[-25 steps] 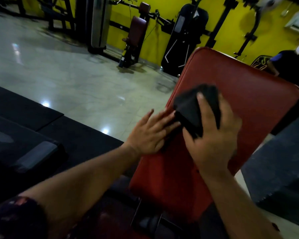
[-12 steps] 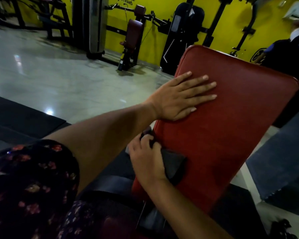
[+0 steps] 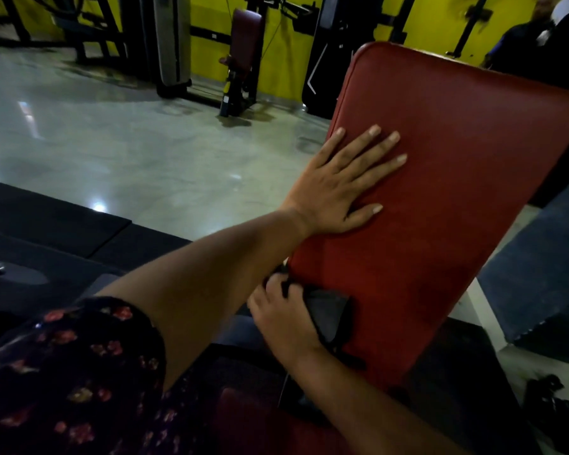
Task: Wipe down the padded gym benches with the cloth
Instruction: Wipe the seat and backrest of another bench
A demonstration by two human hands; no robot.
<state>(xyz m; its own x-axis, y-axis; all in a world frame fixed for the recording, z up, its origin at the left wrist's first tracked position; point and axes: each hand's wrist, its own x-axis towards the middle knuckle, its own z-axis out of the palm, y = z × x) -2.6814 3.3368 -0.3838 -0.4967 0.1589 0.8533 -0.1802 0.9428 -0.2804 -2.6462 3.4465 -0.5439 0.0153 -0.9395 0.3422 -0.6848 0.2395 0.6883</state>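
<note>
The left hand (image 3: pixel 339 188) lies flat on the left part of the tilted red padded bench (image 3: pixel 467 198), fingers straight and spread wide. Nearer, at the pad's lower left edge, the right hand (image 3: pixel 283 320) curls its fingers round the dark cloth (image 3: pixel 330 315), holding it against the red surface. A floral sleeve (image 3: pixel 73 372) covers the left upper arm.

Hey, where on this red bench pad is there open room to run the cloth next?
The red pad is bare from the left hand across to the pad's right edge, above that hand to the top edge, and between its thumb and the cloth. Crowded: the lower left edge, where the right hand holds the cloth under the left forearm.
</note>
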